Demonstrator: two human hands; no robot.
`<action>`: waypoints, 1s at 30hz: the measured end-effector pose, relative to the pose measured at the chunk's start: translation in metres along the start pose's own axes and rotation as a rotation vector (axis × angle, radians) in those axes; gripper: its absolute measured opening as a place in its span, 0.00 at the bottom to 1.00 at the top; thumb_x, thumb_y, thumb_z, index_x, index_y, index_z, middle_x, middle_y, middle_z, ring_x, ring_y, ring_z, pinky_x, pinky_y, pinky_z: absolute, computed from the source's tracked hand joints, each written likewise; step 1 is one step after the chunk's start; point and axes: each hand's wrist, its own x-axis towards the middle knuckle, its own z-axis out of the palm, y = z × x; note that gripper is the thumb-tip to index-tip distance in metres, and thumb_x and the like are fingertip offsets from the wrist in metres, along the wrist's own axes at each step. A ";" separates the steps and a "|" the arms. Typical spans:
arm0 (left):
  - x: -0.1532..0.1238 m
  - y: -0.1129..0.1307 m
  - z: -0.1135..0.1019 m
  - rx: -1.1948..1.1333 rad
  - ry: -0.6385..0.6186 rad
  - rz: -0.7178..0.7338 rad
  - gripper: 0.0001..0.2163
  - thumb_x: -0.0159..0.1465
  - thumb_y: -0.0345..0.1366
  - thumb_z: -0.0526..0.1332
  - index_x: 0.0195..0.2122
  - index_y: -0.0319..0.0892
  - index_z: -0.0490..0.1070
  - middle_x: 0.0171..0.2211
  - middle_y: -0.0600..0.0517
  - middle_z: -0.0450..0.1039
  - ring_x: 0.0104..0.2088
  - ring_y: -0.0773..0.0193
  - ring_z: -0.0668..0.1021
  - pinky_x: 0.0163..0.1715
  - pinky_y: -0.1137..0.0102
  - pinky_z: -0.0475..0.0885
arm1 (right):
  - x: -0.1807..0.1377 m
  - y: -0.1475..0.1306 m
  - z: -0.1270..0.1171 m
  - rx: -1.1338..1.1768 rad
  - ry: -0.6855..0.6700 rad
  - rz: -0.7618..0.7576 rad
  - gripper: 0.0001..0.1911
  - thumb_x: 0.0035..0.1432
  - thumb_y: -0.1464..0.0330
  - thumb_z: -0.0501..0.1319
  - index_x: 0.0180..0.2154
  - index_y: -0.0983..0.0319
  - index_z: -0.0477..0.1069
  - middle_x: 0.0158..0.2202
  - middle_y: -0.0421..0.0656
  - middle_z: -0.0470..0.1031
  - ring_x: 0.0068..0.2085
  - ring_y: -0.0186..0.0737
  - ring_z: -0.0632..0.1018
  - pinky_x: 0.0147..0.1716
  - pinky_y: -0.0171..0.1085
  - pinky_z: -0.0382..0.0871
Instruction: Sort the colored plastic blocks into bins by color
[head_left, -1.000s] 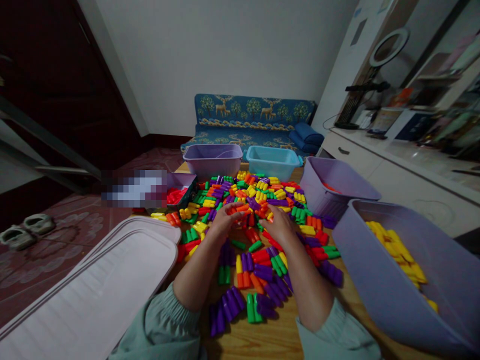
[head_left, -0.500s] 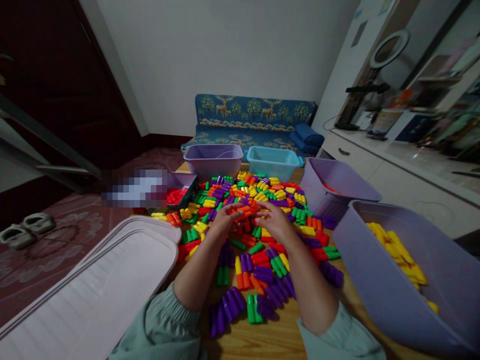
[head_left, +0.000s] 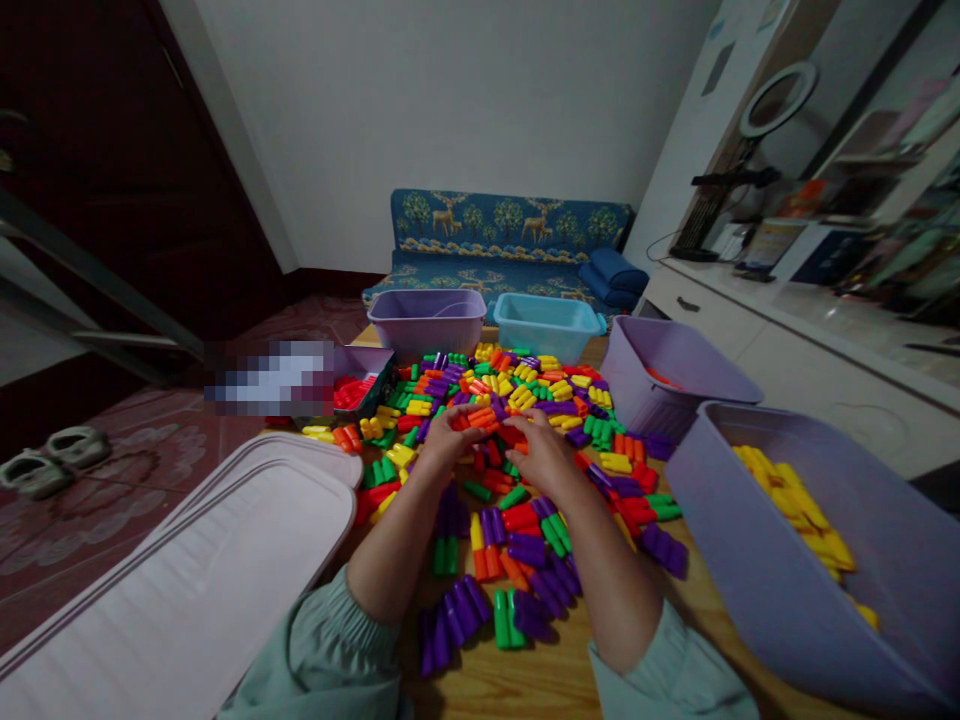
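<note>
A heap of coloured plastic blocks (head_left: 525, 400), red, orange, yellow, green and purple, covers the wooden table (head_left: 540, 680). My left hand (head_left: 444, 440) is curled round orange blocks (head_left: 481, 417) in the middle of the heap. Close beside it on the right, my right hand (head_left: 546, 450) lies palm down on the blocks, fingers bent towards the same orange and red pieces. What its fingers hold, if anything, is hidden.
A lilac tub (head_left: 757, 560) with yellow blocks stands at the right, another lilac tub (head_left: 675, 370) behind it. A purple tub (head_left: 426, 318) and a blue tub (head_left: 546, 322) stand at the far edge. A pale lid (head_left: 195, 580) lies at left, a red-filled tray (head_left: 358, 388) beyond it.
Both hands have drawn closer together over the orange blocks. The left hand lifted a bunch of them half a second ago and now holds them low on the heap.
</note>
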 end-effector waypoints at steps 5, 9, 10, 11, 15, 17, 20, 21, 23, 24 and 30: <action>-0.001 0.000 0.000 -0.022 -0.014 0.020 0.24 0.45 0.25 0.70 0.46 0.37 0.75 0.30 0.51 0.78 0.25 0.67 0.78 0.23 0.75 0.74 | 0.004 0.006 0.000 0.126 0.069 0.064 0.18 0.52 0.70 0.64 0.47 0.59 0.71 0.42 0.45 0.75 0.42 0.43 0.77 0.44 0.42 0.69; -0.001 -0.001 -0.001 -0.046 -0.047 0.019 0.26 0.46 0.27 0.70 0.49 0.37 0.74 0.32 0.49 0.79 0.27 0.64 0.80 0.25 0.74 0.75 | 0.009 0.010 0.001 0.339 0.270 0.115 0.12 0.53 0.61 0.63 0.39 0.59 0.69 0.37 0.42 0.76 0.38 0.42 0.76 0.40 0.42 0.70; -0.001 -0.001 -0.001 -0.051 -0.054 0.018 0.26 0.46 0.27 0.71 0.48 0.38 0.74 0.34 0.47 0.80 0.29 0.63 0.81 0.25 0.74 0.75 | 0.010 0.010 0.001 0.393 0.296 0.114 0.13 0.52 0.60 0.63 0.37 0.59 0.68 0.37 0.42 0.76 0.37 0.42 0.76 0.40 0.41 0.70; 0.000 -0.002 -0.001 -0.054 -0.067 0.017 0.25 0.46 0.28 0.72 0.48 0.38 0.75 0.36 0.46 0.80 0.31 0.62 0.81 0.25 0.74 0.75 | 0.011 0.009 0.002 0.445 0.305 0.107 0.13 0.51 0.60 0.63 0.37 0.59 0.68 0.37 0.42 0.76 0.36 0.42 0.76 0.39 0.41 0.70; 0.000 -0.004 0.000 -0.047 -0.131 0.035 0.21 0.49 0.38 0.72 0.45 0.40 0.77 0.46 0.44 0.78 0.37 0.59 0.81 0.26 0.73 0.75 | 0.011 0.002 0.003 0.575 0.232 0.052 0.12 0.50 0.63 0.62 0.38 0.59 0.69 0.36 0.41 0.76 0.32 0.39 0.76 0.34 0.38 0.71; 0.000 -0.003 0.001 -0.023 -0.148 0.036 0.22 0.50 0.42 0.72 0.45 0.40 0.77 0.46 0.45 0.77 0.38 0.59 0.80 0.27 0.72 0.76 | 0.010 -0.003 0.001 0.561 0.177 0.010 0.11 0.50 0.66 0.61 0.39 0.59 0.70 0.37 0.41 0.77 0.31 0.37 0.75 0.33 0.37 0.70; -0.003 0.000 0.004 0.024 -0.142 0.020 0.26 0.48 0.44 0.74 0.46 0.38 0.75 0.40 0.45 0.78 0.33 0.62 0.80 0.27 0.72 0.76 | 0.007 -0.011 -0.003 0.480 0.128 -0.043 0.11 0.51 0.70 0.59 0.39 0.60 0.72 0.37 0.41 0.77 0.29 0.35 0.75 0.31 0.36 0.70; -0.004 0.002 0.004 0.035 -0.134 0.016 0.26 0.47 0.43 0.75 0.45 0.37 0.75 0.37 0.46 0.78 0.31 0.64 0.79 0.26 0.72 0.76 | 0.006 -0.014 -0.005 0.460 0.129 -0.049 0.13 0.51 0.71 0.58 0.40 0.60 0.73 0.37 0.42 0.78 0.29 0.35 0.75 0.30 0.35 0.69; -0.005 0.003 0.005 0.051 -0.108 0.011 0.27 0.45 0.41 0.76 0.45 0.36 0.75 0.34 0.47 0.78 0.28 0.65 0.78 0.25 0.73 0.75 | 0.005 -0.017 -0.007 0.448 0.141 -0.048 0.18 0.52 0.71 0.58 0.46 0.59 0.72 0.38 0.42 0.78 0.28 0.34 0.75 0.29 0.35 0.69; -0.005 0.004 0.006 0.055 -0.098 0.011 0.27 0.44 0.40 0.76 0.44 0.36 0.75 0.34 0.47 0.78 0.28 0.66 0.78 0.25 0.73 0.75 | 0.004 -0.018 -0.008 0.457 0.148 -0.042 0.22 0.52 0.72 0.58 0.50 0.58 0.70 0.38 0.42 0.77 0.27 0.34 0.75 0.29 0.34 0.69; -0.008 0.007 0.006 0.084 -0.114 0.062 0.19 0.45 0.33 0.73 0.39 0.36 0.75 0.29 0.50 0.78 0.23 0.69 0.75 0.23 0.76 0.71 | 0.004 -0.015 -0.002 0.599 0.156 0.009 0.35 0.51 0.69 0.62 0.61 0.58 0.60 0.48 0.47 0.75 0.31 0.35 0.77 0.31 0.35 0.73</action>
